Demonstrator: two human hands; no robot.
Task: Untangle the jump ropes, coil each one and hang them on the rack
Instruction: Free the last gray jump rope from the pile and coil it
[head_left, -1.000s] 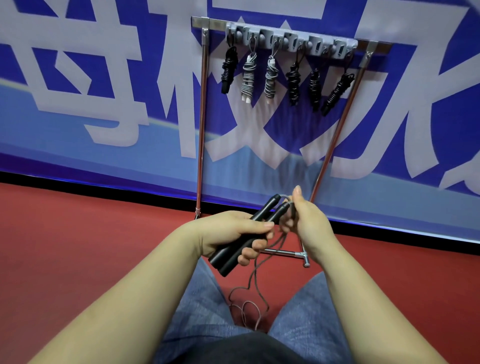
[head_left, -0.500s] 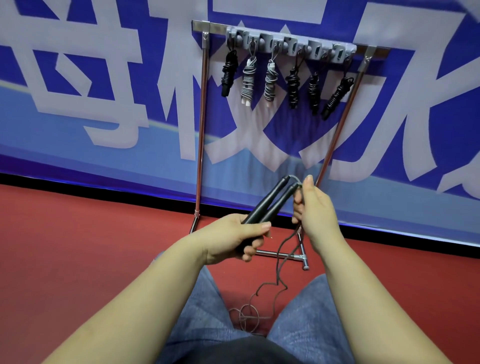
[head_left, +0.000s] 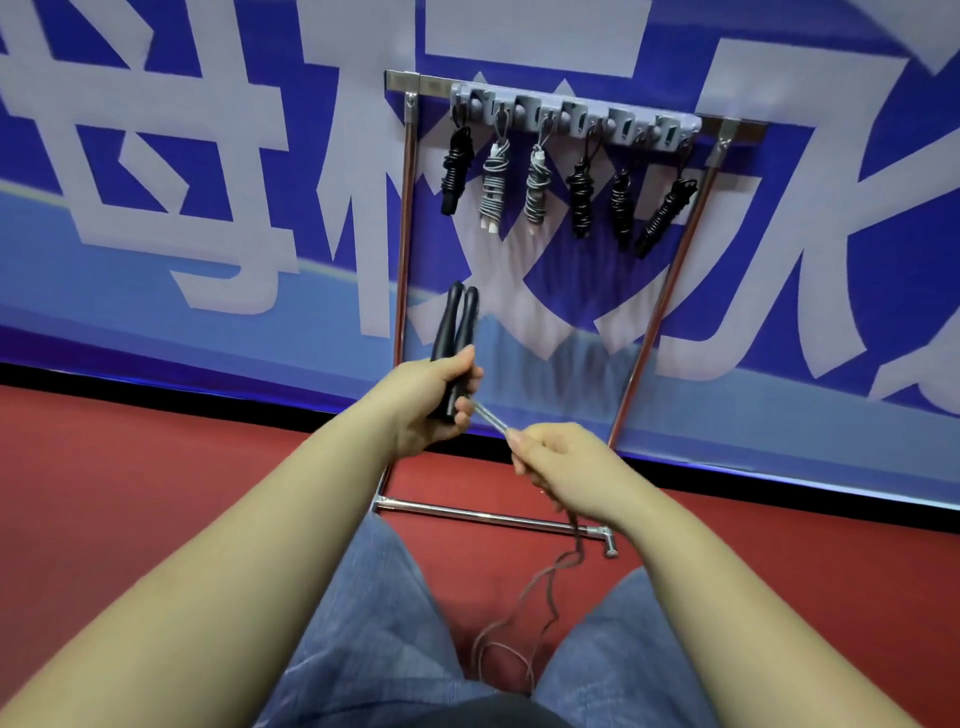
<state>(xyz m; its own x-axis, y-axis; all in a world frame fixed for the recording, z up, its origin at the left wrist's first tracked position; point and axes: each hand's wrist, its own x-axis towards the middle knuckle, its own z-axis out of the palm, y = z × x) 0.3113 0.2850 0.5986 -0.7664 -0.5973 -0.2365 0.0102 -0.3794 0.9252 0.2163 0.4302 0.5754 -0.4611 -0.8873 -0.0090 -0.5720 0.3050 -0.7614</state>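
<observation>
Altogether six coiled ropes (head_left: 540, 182) hang; left hand (head_left: 431, 400) grips two handles (head_left: 457, 327).

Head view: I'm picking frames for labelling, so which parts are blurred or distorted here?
Head view: the cord between the left hand and right hand smears with motion; the rack posts bow from the wide-angle lens; the hung ropes stay fairly sharp.

What I can't make out from here

My left hand (head_left: 434, 402) covers the lower ends of the two black handles (head_left: 457, 322); my right hand (head_left: 563, 467), at four o'clock from it, hides the cord (head_left: 491, 418) running through it. The cord's loose end (head_left: 511, 660) vanishes behind my knee at six o'clock. The rack's hooks (head_left: 574, 117) are too blurred to read.
</observation>
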